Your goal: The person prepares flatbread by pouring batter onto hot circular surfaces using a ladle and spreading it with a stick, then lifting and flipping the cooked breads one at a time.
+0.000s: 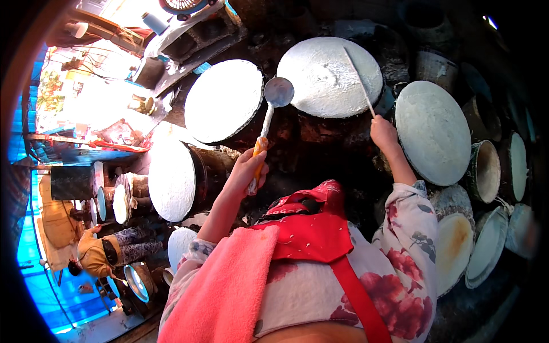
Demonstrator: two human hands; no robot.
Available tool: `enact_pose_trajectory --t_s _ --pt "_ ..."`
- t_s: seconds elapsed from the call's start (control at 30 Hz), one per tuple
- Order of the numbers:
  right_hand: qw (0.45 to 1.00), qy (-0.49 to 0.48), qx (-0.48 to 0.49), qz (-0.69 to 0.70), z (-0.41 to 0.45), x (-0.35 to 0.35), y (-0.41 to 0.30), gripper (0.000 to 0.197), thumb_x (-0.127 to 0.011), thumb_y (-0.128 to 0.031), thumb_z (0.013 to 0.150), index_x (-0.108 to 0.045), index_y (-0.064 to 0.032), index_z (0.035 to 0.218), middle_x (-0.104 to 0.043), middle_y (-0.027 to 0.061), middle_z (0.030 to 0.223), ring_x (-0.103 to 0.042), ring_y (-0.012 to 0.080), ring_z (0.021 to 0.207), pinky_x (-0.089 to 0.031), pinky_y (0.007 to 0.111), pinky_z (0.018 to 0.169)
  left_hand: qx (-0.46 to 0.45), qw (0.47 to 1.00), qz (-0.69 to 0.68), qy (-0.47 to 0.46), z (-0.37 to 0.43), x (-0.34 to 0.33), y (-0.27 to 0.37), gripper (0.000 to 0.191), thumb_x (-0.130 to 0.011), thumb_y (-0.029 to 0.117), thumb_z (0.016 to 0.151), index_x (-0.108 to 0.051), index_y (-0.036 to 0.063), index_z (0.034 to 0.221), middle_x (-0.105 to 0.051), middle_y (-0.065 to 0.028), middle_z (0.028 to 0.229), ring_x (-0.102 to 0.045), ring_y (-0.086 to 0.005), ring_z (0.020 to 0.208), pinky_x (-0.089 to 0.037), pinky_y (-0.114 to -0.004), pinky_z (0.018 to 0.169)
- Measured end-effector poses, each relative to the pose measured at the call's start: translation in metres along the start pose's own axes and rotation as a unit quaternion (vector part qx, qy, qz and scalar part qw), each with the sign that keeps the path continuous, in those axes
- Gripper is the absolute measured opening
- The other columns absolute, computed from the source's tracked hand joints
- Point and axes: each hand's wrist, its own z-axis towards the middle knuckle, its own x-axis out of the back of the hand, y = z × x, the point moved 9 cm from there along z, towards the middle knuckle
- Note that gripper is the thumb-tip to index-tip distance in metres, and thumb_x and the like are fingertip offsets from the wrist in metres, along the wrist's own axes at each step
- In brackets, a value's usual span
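Note:
My left hand (250, 168) grips the orange-wrapped handle of a metal ladle (279, 92), whose round bowl is raised between two broad pans of white stuff. My right hand (383, 132) is closed on a thin pale stick (359, 81) that reaches over the far round pan (330, 77); its tip is over or on the rough white surface, and I cannot tell which. Beyond the ladle to the left lies another white-filled pan (225, 100). Right of my right hand is a smoother whitish round (433, 133). A further white round (172, 180) stands left of my left forearm.
Several more pots and white-topped vessels stand at the right, among them an open pot (487, 171) and a brown-stained round (453, 253). Concrete blocks (210, 30) lie at the upper left. A person in a yellow top (96, 255) works at the lower left.

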Motion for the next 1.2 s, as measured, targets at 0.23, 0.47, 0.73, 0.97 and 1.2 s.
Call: enact_pose_trajectory --t_s 0.23,0.47,0.73,0.97,1.2 --pt "1.0 -0.012 0.009 0.001 -0.035 0.002 -0.015 0.017 -0.046 -0.017 0.088 -0.055 -0.0019 0.089 -0.065 0.0214 0.079 -0.066 0.0349 0.076 -0.052 0.046 0.068 -0.012 0.998 0.058 0.001 0.047 -0.006 0.015 0.024 -0.053 0.025 0.093 -0.046 0.0083 0.109 -0.051 -0.0016 0.063 -0.048 -0.012 0.04 -0.038 -0.024 0.036" --pt "0.992 -0.029 -0.095 0.079 -0.102 -0.047 -0.054 0.02 -0.047 -0.021 0.089 -0.054 -0.002 0.09 -0.065 0.0206 0.079 -0.065 0.0366 0.076 -0.052 0.048 0.067 -0.029 0.991 0.13 0.006 0.083 -0.018 0.028 0.02 -0.051 0.024 0.093 -0.047 0.0076 0.104 -0.05 -0.001 0.062 -0.047 -0.0109 0.04 -0.038 -0.024 0.036" --pt "0.984 0.019 -0.072 0.163 -0.024 -0.045 -0.086 0.019 -0.05 -0.018 0.087 -0.058 -0.0015 0.086 -0.065 0.022 0.081 -0.065 0.0379 0.08 -0.052 0.048 0.069 -0.002 0.998 0.068 0.019 0.089 -0.019 0.033 0.021 -0.051 0.025 0.094 -0.046 0.008 0.104 -0.051 -0.0018 0.064 -0.048 -0.0108 0.042 -0.039 -0.024 0.036" --pt "0.986 -0.008 0.0 0.165 -0.034 -0.087 -0.123 0.022 -0.048 -0.019 0.089 -0.055 0.0006 0.082 -0.063 0.023 0.076 -0.063 0.04 0.074 -0.05 0.049 0.065 0.031 0.999 -0.023 -0.039 0.102 -0.035 0.025 0.015 -0.052 0.025 0.093 -0.043 0.0122 0.094 -0.05 -0.001 0.063 -0.049 -0.0107 0.044 -0.039 -0.025 0.034" --pt "0.937 -0.011 0.054 0.344 -0.038 -0.078 -0.147 0.027 -0.049 -0.025 0.091 -0.054 0.0 0.084 -0.061 0.0249 0.077 -0.059 0.0441 0.073 -0.047 0.051 0.063 -0.008 0.988 -0.145 -0.045 0.058 -0.017 0.029 0.019 -0.05 0.026 0.095 -0.046 0.0111 0.106 -0.044 0.0003 0.063 -0.043 -0.0095 0.044 -0.034 -0.023 0.039"
